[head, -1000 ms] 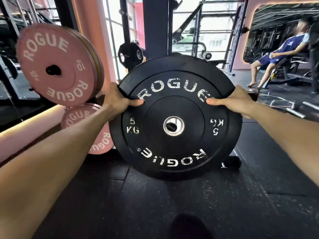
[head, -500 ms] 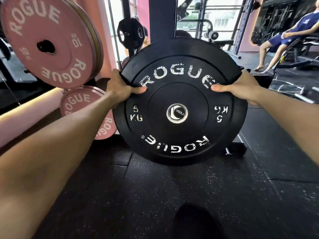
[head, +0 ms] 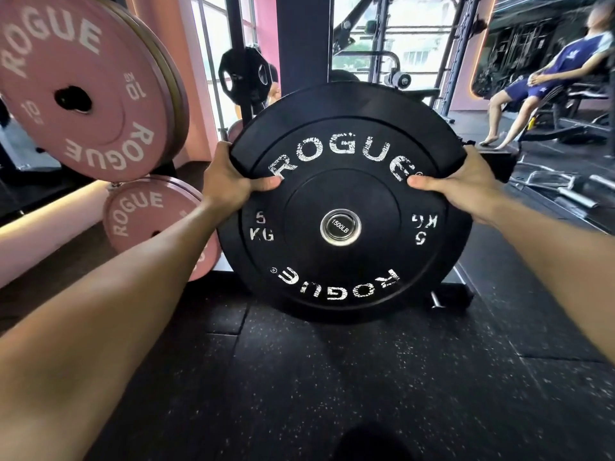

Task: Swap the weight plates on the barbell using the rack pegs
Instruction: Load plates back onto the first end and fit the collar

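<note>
A black 5 kg Rogue bumper plate (head: 342, 271) faces me upright, above the floor. Its centre hole is filled by a steel barbell sleeve end (head: 340, 226) marked 1500LB. My left hand (head: 229, 181) grips the plate's upper left rim, thumb on the face. My right hand (head: 466, 184) grips the upper right rim the same way. Pink 10 kg Rogue plates (head: 83, 91) hang on a rack peg at the upper left, and another pink plate (head: 146, 217) hangs lower, partly hidden by my left forearm.
A dark rack upright (head: 304, 41) stands behind the black plate, and a small black plate (head: 244, 76) hangs further back. A person in blue (head: 549, 78) reclines on a bench at the far right. Black rubber floor (head: 332, 377) lies below. Bars (head: 565, 191) lie on the floor at right.
The sleeve end, dim and recessed in the plate's hole a second ago, now fills it. The plate stayed in both hands. My view closed in and the pink plates slid to the upper left.
</note>
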A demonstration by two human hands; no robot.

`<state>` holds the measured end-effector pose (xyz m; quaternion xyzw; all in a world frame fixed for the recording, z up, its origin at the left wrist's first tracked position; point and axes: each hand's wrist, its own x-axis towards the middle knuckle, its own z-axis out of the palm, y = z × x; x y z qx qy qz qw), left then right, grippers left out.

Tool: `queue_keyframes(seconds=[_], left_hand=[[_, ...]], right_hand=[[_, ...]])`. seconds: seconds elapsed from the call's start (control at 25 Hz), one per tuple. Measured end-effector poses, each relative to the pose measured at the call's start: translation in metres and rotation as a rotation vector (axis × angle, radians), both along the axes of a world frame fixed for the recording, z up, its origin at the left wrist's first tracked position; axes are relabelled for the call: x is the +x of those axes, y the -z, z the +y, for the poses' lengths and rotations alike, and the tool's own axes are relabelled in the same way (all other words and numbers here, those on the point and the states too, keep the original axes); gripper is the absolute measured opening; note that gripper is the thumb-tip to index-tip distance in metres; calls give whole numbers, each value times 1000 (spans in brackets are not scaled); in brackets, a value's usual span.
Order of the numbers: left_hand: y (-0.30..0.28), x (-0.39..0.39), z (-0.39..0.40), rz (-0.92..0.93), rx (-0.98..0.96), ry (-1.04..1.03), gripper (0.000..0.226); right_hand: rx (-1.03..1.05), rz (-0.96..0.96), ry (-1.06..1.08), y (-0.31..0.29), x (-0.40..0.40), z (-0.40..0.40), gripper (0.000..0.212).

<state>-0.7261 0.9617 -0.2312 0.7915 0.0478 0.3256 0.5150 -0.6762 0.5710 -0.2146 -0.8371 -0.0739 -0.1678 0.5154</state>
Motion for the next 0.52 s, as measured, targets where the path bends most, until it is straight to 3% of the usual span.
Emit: queue_keyframes(seconds=[0.24,0.52], left_hand=[[4,10,-1,-85,-28,45,79],[2,78,6,-58,-18,52,96]], right_hand=[[58,-101,66,9,7,3,88],[49,-90,70,8,78,11,88]])
